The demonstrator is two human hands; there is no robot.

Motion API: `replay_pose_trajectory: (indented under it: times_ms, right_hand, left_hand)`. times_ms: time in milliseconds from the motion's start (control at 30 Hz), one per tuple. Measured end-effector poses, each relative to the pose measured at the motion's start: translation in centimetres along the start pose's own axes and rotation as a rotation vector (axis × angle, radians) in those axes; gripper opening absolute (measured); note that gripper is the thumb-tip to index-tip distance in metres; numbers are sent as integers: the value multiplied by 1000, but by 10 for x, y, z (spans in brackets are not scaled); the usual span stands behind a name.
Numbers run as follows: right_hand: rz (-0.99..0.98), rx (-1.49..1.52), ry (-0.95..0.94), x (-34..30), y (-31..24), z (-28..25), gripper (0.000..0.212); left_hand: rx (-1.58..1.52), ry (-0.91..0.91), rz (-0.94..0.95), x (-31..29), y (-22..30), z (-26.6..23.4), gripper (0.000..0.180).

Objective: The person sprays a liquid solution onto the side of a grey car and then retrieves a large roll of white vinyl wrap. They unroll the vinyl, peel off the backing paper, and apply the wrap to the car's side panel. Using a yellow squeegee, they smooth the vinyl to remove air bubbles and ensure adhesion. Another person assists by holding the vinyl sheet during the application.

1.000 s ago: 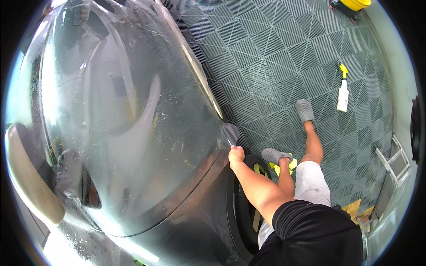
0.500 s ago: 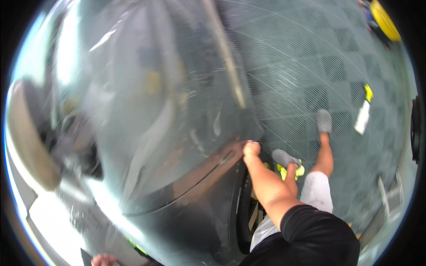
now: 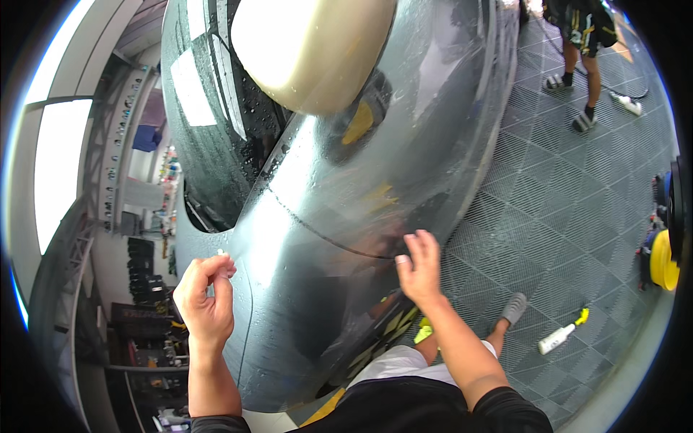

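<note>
The left hand (image 3: 205,297) curls, its grip unclear; the right hand (image 3: 421,276) is loosely spread, empty, near the car (image 3: 296,317). Beyond juts a mirror (image 3: 310,54); right lies a spray bottle (image 3: 556,339).

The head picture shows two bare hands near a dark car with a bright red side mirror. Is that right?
Only the colour is wrong: in the head view, the side mirror is cream. The left hand and right hand are bare, near the dark car.

Car (image 3: 299,307): mid-view, left of floor (image 3: 527,231)
Mirror (image 3: 314,54): on car, ahead
Spray bottle (image 3: 556,339): on floor, right of car
Co-worker (image 3: 583,32): on floor, beyond spray bottle
</note>
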State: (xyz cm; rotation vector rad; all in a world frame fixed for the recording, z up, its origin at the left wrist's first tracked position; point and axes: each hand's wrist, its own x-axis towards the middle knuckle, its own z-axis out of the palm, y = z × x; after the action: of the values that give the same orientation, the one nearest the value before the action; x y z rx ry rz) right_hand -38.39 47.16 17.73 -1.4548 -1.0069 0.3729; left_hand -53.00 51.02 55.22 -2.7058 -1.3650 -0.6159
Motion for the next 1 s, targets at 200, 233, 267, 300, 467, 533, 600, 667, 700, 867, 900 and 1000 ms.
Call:
replay_pose_trajectory:
  times_ms: [200, 233, 267, 300, 467, 533, 600, 667, 700, 867, 900, 1000]
  right_hand:
    - [-76, -123, -63, 24, -49, 0, 53]
    - [-77, -141, -93, 26, -56, -4, 50]
    - [-62, -187, -102, 31, -57, -12, 48]
    - [-78, -164, -151, 33, -60, -17, 47]
    - [27, -51, -406, 32, -63, -32, 50]
    - [33, 21, -434, 36, -55, -38, 51]
    - [69, 52, -508, 41, -46, -45, 54]
    - [101, 87, -567, 40, -38, -50, 55]
    - [150, 132, -604, 42, -34, -53, 56]
    - [338, 264, -501, 40, 12, -79, 50]
    - [369, 284, -439, 37, 29, -84, 48]
    - [473, 288, -257, 24, 85, -99, 41]
  left_hand:
    - [-44, 83, -12, 6, 3, 9, 15]
    - [-28, 102, 10, 10, 5, 9, 13]
    - [38, 89, 47, 12, 3, 8, 11]
    - [-15, 105, -23, 7, -6, 9, 11]
    - [-61, 182, -133, -14, -25, 13, 10]
    - [-46, 161, -186, -9, -26, 14, 10]
    - [-114, 174, -205, -3, -32, 20, 11]
    - [-56, 160, -246, -2, -38, 19, 12]
    - [-120, 125, -290, -2, -51, 13, 14]
    - [141, 121, -322, 18, 11, 14, 16]
    - [279, 110, -389, 23, 23, 16, 17]
    - [82, 95, -403, 30, -10, 11, 18]
